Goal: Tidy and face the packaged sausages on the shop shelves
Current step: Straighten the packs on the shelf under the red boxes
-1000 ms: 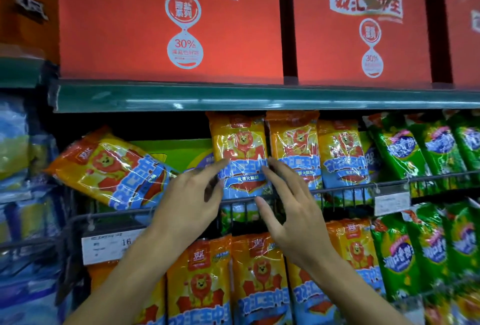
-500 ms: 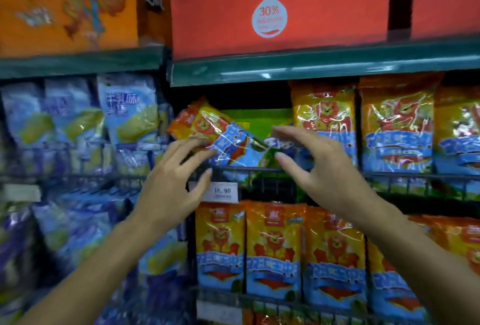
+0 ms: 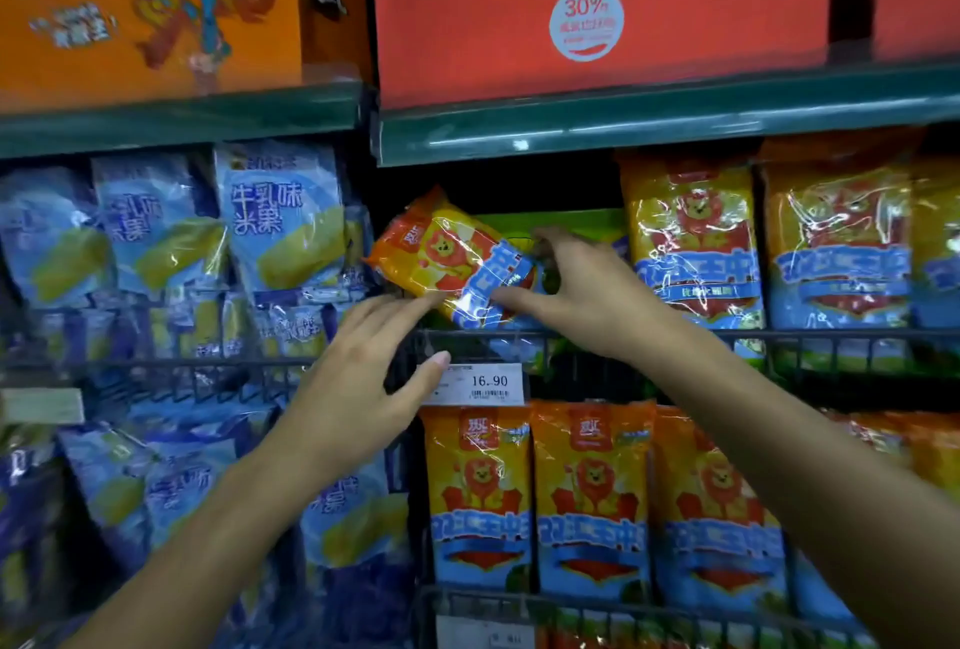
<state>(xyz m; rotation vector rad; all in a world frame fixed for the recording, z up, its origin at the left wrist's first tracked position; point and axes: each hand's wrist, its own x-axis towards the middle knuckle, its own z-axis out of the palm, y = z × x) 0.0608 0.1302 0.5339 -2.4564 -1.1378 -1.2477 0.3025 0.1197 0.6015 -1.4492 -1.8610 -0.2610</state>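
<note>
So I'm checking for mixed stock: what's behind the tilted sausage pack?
Behind the tilted pack a green package shows. The pack and right hand cover most of it.

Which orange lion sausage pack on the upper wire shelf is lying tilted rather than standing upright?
The leftmost pack, held between the left hand and right hand. Its top points up-left, while the packs to its right stand upright, facing forward.

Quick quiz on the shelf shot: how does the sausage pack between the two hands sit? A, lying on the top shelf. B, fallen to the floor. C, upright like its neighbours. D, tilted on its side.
D: the sausage pack lies slanted across the rack, while the packs to its right stand upright.
</note>
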